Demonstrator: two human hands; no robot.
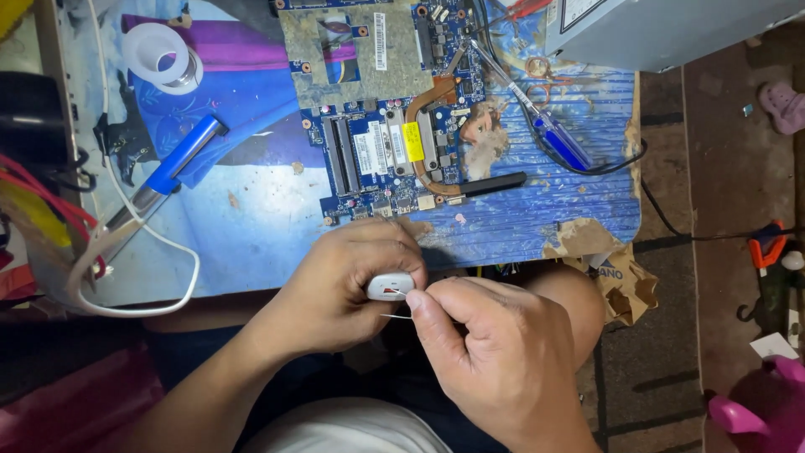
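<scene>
Both forearms are bare, no sleeves; dark shorts and a white shirt hem (bottom centre) show.

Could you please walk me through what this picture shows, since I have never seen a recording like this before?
There is no machine here: a person wears a camera on the head, so the one picture looks down at their own two bare hands above their lap. The left hand grips a small white object, and the right hand pinches a thin wire right beside it. Beyond the hands is a worktable with a blue printed cover. On it lie a blue laptop circuit board with a copper heat pipe, a blue-handled soldering iron with a white cord, a blue-handled screwdriver and a roll of white tape.
</scene>
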